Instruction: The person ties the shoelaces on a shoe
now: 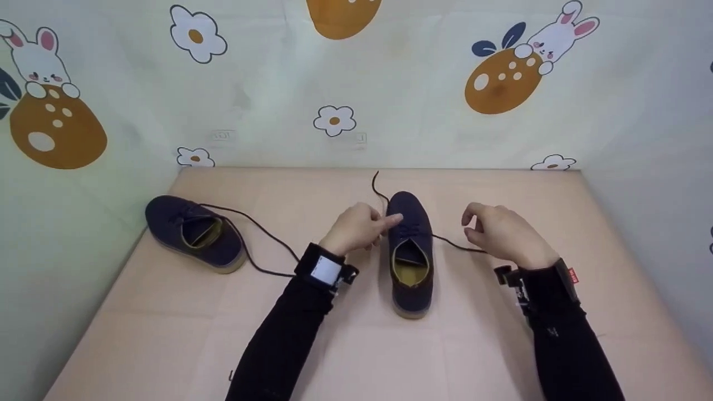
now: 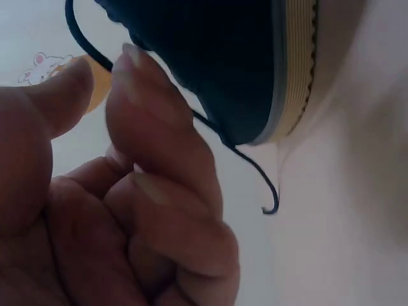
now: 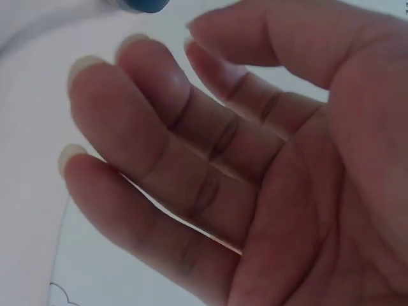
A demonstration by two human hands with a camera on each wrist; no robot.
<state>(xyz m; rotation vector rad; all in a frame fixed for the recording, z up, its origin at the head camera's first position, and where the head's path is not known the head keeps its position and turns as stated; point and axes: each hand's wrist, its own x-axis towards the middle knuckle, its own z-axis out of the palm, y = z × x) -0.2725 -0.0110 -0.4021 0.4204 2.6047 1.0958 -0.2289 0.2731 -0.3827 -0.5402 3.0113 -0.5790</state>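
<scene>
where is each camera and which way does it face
Head: head-worn, looking forward and down at left shoe and middle shoe; left hand, right hand and sleeves show.
Left wrist: worn there, facing the left hand and middle shoe.
Right wrist: worn there, facing the right hand's palm.
Head and left wrist share the middle shoe.

From where I stand, a pale peach tabletop (image 1: 457,351) carries two shoes. The navy lace-up shoe (image 1: 411,253) sits sole-down, toe toward the far edge, dark laces (image 1: 454,244) trailing either side. Near the left edge, a matching navy shoe (image 1: 195,231) rests at a slant, long laces (image 1: 253,220) spread rightward.
</scene>
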